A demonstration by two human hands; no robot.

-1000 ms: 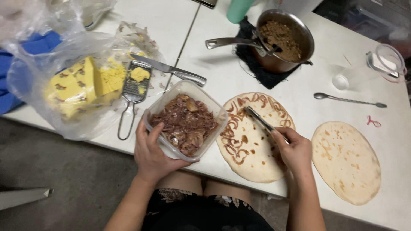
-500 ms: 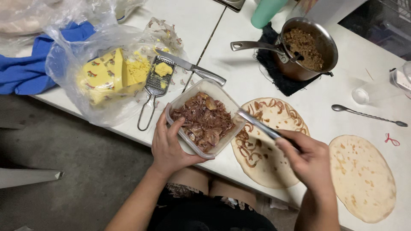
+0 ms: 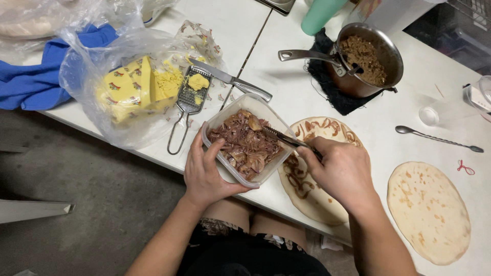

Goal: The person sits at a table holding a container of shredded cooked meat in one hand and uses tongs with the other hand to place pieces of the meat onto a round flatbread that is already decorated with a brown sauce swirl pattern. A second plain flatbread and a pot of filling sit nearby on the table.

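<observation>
The left hand grips the tub of onions at the bench edge, the right hand grips tongs; a slip could tip it off.

A white table, looks like two pushed together with a seam down the middle, is pretty loaded up. On the left half a blue cloth is laid near the edge, and beside it a clear plastic bag with yellow cheese inside. A small metal grater and a knife are placed just right of the bag. On the right half a dark cloth is spread under a steel pot. One sauced tortilla and one plain tortilla are laid flat near the front edge, and a long spoon is left between pot and plain tortilla.
</observation>
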